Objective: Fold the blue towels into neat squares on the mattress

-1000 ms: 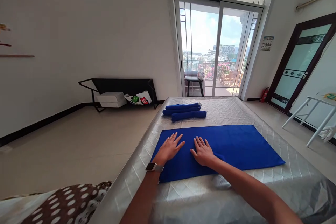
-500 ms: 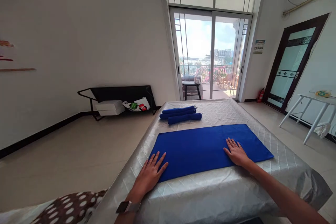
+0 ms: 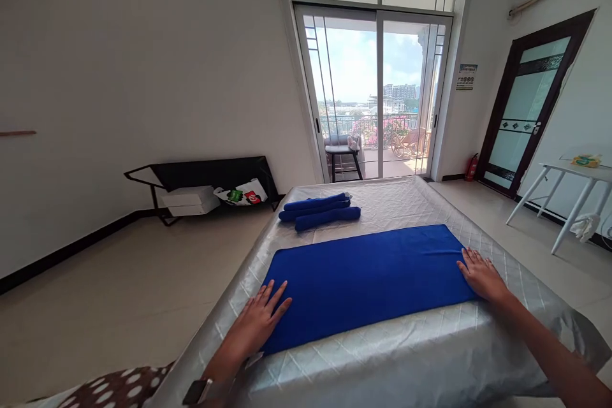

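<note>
i see left hand [image 3: 258,323] and right hand [image 3: 482,275] palm-down, gripping nothing, at opposite ends of cloth [image 3: 366,287]; it's spread by near edge of bed [image 3: 377,354], rolls [image 3: 325,217] near far left corner.

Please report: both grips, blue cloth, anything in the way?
Left grip open, at left edge of blue cloth. Right grip open, at right edge. Cloth spread nearly flat. Rolled cloths lie apart, beyond.

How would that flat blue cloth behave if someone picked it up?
The blue cloth would probably droop: it lies thin and flat, with a soft wrinkle near the right hand. Pushed, it might slide, since the silvery cover beneath looks shiny.
</note>
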`<action>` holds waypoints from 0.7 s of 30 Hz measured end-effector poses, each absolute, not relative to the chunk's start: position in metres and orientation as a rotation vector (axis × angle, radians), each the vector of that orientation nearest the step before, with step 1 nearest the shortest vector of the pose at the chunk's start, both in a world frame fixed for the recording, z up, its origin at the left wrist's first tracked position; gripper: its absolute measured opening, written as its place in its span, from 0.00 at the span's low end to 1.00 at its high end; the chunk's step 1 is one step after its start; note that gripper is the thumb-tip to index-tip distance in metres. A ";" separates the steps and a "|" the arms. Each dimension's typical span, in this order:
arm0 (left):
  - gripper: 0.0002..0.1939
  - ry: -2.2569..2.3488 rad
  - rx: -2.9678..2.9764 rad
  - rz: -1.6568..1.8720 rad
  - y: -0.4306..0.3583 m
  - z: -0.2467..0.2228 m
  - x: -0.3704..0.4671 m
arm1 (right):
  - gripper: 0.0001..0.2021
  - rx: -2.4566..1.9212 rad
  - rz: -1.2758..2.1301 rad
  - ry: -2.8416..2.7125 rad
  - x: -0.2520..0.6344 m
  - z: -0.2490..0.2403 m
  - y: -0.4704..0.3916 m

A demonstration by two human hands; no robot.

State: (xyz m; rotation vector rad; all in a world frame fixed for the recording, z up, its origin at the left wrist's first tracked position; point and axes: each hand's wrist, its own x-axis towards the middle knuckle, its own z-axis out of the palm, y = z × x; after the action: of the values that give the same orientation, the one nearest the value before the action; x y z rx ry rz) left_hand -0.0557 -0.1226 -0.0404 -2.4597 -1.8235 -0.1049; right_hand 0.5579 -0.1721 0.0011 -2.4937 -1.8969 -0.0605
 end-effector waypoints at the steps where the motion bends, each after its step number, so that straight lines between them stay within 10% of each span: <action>1: 0.31 -1.895 -2.442 -0.074 -0.113 -0.031 -0.048 | 0.32 -2.461 -0.055 -1.921 0.543 0.005 -0.166; 11: 0.33 -2.125 -2.340 -0.109 -0.024 0.006 0.009 | 0.37 -1.960 0.371 -2.320 0.383 0.024 -0.093; 21: 0.34 -2.239 -2.296 -0.130 -0.019 -0.012 -0.016 | 0.36 -2.251 0.170 -2.205 0.475 0.006 -0.074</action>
State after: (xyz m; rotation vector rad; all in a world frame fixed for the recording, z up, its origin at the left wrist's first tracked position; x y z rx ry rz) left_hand -0.0162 -0.0190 -0.0124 -2.2958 -2.2391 -0.1297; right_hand 0.4752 -0.0739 0.0061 -2.2509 -2.2048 0.1696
